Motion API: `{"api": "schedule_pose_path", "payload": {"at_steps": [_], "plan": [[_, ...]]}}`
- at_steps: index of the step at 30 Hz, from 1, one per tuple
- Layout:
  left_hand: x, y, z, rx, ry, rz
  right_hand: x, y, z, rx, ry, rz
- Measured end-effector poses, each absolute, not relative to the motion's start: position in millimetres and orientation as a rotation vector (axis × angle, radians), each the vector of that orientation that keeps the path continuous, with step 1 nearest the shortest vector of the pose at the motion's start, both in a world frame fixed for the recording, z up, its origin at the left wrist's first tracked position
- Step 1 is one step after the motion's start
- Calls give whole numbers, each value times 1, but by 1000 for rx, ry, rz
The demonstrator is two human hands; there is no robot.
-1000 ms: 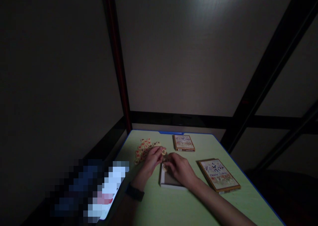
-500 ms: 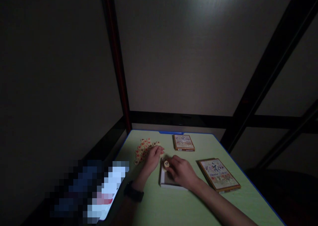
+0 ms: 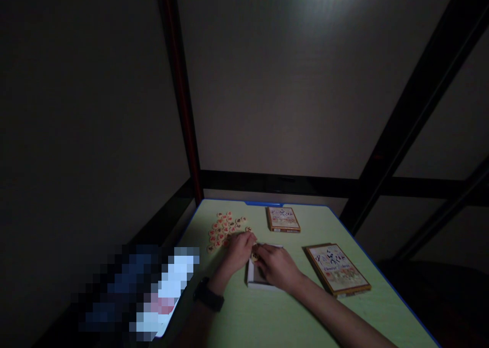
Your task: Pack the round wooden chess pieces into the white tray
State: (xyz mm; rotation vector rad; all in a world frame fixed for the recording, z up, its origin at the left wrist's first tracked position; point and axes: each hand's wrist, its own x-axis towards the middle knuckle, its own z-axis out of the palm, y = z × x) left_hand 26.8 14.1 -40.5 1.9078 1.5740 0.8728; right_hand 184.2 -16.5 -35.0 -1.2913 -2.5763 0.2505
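Note:
My right hand [image 3: 278, 265] is closed on a round Chinese chess piece [image 3: 255, 257] with a dark character, held over a shallow white box tray [image 3: 250, 276]. The tray's inside is brownish, and my hand covers much of it. Close beside it, my left hand [image 3: 240, 249] has its fingers curled together near the right fingertips, over the tray's far left corner. What those fingers hold, if anything, cannot be made out. Loose chess pieces [image 3: 219, 230] with red and dark characters lie spread left of and beyond my left hand.
A printed Chinese chess box [image 3: 283, 219] lies at the far side of the green table [image 3: 244, 317]. A larger box or lid [image 3: 338, 268] with the same print lies to the right. A pixelated bright screen [image 3: 168, 292] is at the left edge. Walls stand close behind and left.
My left hand has moved right and slightly down to meet my right hand, uncovering some pieces behind it. The piece in my right fingers has lowered slightly and turned.

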Motion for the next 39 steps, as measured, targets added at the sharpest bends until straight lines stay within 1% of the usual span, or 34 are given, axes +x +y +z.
{"api": "schedule_pose_path", "payload": {"at_steps": [5,9,17,28,34,39], "plan": [[25,14,-40,1882,1580,888,191,-14,-27,-1277,-2454,372],[26,13,-39,1893,1595,869,205,-8,-23,-1392,-2353,459],[27,10,-35,1908,1559,867,205,1,-35,-1442,-2407,375],[27,13,-40,1884,1532,881,202,4,-37,-1456,-2425,340],[25,13,-36,1870,1562,898,205,3,-33,-1425,-2386,413],[18,17,-30,1855,1647,988,214,1,-25,-1373,-2296,467]]}}
